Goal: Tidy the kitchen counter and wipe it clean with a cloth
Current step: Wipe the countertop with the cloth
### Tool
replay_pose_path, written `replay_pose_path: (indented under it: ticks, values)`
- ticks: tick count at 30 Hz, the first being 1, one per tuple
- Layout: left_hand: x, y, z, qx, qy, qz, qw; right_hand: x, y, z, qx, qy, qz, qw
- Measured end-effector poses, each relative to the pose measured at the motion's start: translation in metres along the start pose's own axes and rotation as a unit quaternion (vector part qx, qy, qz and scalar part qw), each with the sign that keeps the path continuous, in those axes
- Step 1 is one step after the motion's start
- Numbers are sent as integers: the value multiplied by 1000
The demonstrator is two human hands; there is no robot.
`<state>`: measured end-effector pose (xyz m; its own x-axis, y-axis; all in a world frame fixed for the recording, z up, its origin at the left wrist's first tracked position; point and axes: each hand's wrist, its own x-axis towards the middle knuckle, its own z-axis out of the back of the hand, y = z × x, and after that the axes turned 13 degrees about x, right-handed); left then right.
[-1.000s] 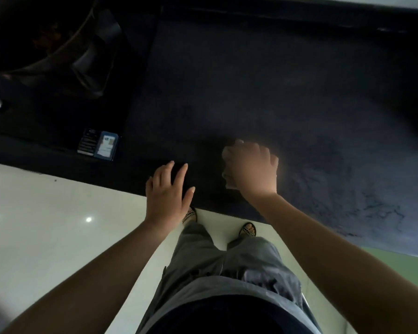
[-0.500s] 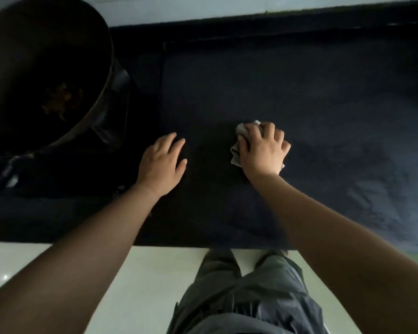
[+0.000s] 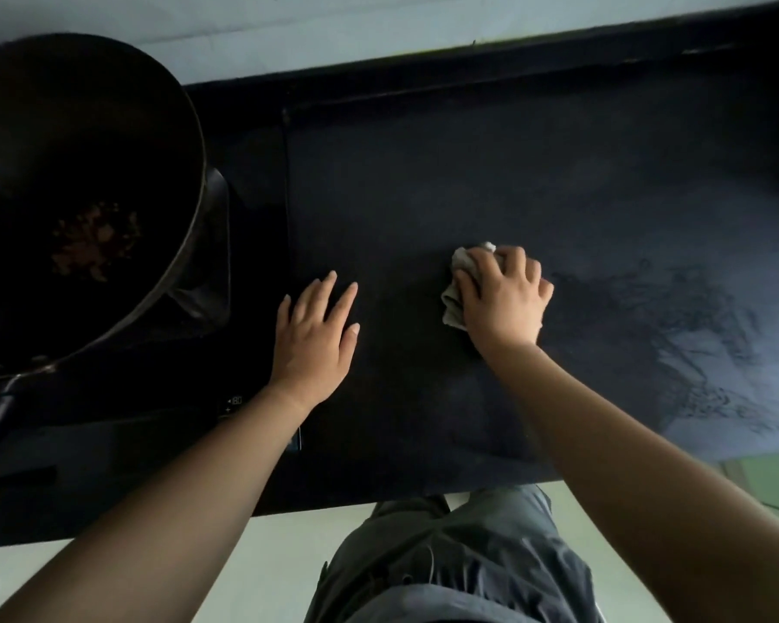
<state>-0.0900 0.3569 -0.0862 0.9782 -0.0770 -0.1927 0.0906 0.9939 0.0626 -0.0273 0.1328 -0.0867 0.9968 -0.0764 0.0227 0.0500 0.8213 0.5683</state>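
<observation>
Now right hand [image 3: 502,299] presses crumpled pale grey cloth [image 3: 455,285] on dark stone counter [image 3: 468,173], pushed further toward 12 o'clock than a second ago; left hand [image 3: 315,335] flat, fingers spread, empty, braced at 9 o'clock; wet streaks [image 3: 693,335] at 3 o'clock, wiping underway

Both forearms are bare, with no sleeve showing and nothing worn at either wrist. The left hand [image 3: 313,337] and right hand [image 3: 504,303] carry no rings or gloves; the nails are short and plain. Grey trousers [image 3: 459,559] of a thin, creased fabric cover the legs, with a seam down the front.
</observation>
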Motion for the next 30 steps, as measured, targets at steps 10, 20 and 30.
replay_pose_path:
  ticks: [10,20,30]
  values:
    - [2,-1,6,16,11,0,1000,-41,-42,22,-11,45,148,988]
    - [25,-71,31,-29,-12,41,999,35,-82,59,-14,2,26,1000]
    - [93,-217,46,-25,6,-22,999,18,-185,122,-2,-6,70,998]
